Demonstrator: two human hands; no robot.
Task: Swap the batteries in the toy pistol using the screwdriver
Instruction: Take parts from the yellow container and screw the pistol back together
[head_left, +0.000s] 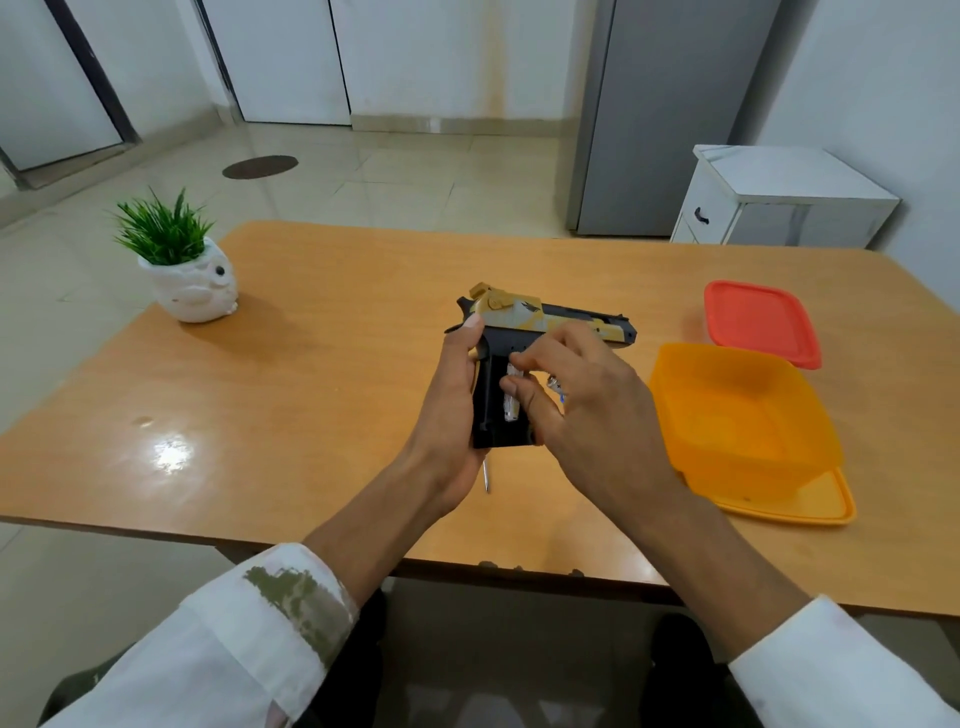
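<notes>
While the table (311, 415) stretches wide left of the grip and a tub (743, 415) sits just right, the left hand (452, 400) clasps the pistol (519, 317), the right hand (587, 410) pinches a battery (511, 397) in its butt, label blurred; screwdriver (487, 475) tip just below.

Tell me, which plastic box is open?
The orange box, lidless and resting on its own lid; the red box behind it is covered.

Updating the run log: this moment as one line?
left hand grips black-and-yellow toy pistol | right hand pinches silver battery in open grip | metal screwdriver partly under left hand
</notes>
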